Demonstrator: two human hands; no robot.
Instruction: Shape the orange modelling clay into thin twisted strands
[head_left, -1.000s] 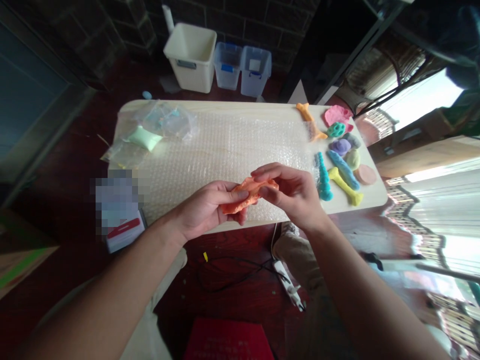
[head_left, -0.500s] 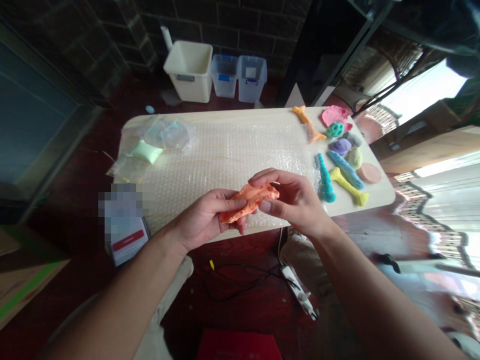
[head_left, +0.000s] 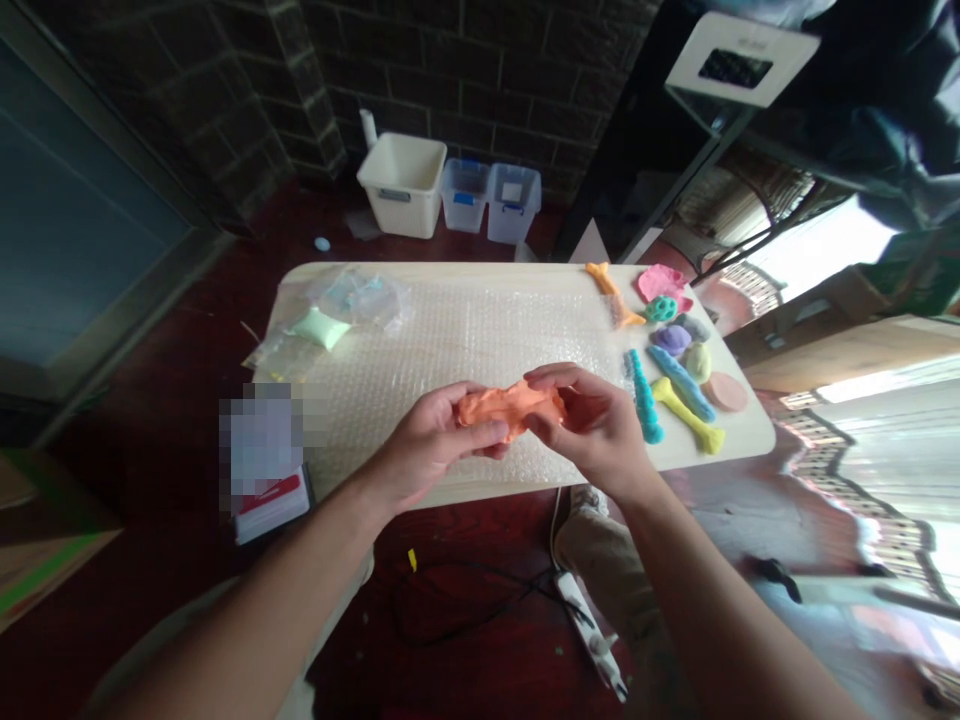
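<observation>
An uneven lump of orange modelling clay (head_left: 504, 408) is held between both hands above the near half of the table. My left hand (head_left: 442, 440) is closed on its left end, thumb across the front. Thumb and fingers of my right hand (head_left: 589, 420) pinch the right end. Under them lies a sheet of bubble wrap (head_left: 450, 340). To the right are shaped clay pieces: a teal spiky stick (head_left: 645, 400), a yellow bone shape (head_left: 688, 416), a blue roll (head_left: 681, 383) and a purple lump (head_left: 671, 340).
A pale green packet (head_left: 321, 327) and clear plastic bags (head_left: 364, 298) lie on the table's left end. An orange bone shape (head_left: 613, 295) and a pink piece (head_left: 662, 283) lie far right. Bins (head_left: 405, 190) stand by the wall. A power strip (head_left: 592, 635) lies on the floor.
The orange clay has turned in my hands, from slanted to nearly level, and looks longer. My right fingers have closed further over its right end. The camera view has shifted.
</observation>
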